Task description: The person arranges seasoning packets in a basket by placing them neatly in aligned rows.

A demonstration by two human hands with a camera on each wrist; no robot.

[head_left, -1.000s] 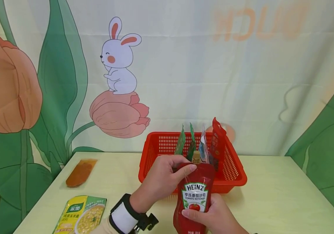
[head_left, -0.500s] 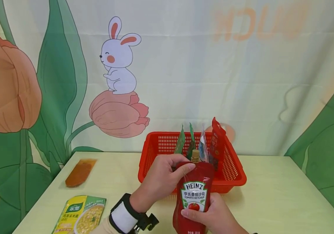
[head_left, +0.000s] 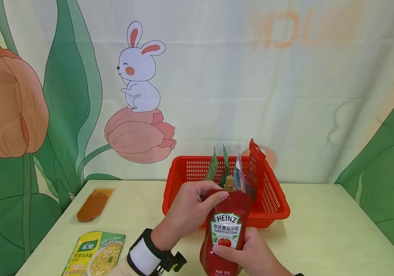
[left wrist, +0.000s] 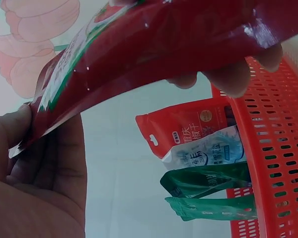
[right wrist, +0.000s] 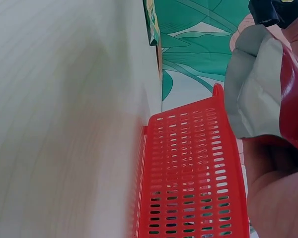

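A red pouch of tomato ketchup with a gold cap is held upright between both hands, in front of the red basket. My left hand pinches its upper left corner, thumb on the front and fingers behind. Lower down, my right hand grips the right side with the thumb across the label. From the left wrist view the pouch spans the top of the picture, with fingertips curled under it. Its silvery bottom shows in the right wrist view.
Upright in the basket stand two green packets, a white and blue packet and a red packet. On the table's left lie a yellow-green soup packet and a clear sachet of orange-brown contents. A printed curtain hangs behind.
The lower part of the ketchup pouch has swung slightly left and tilts a little more. Both hands keep their hold on it. The basket and packets stay put.
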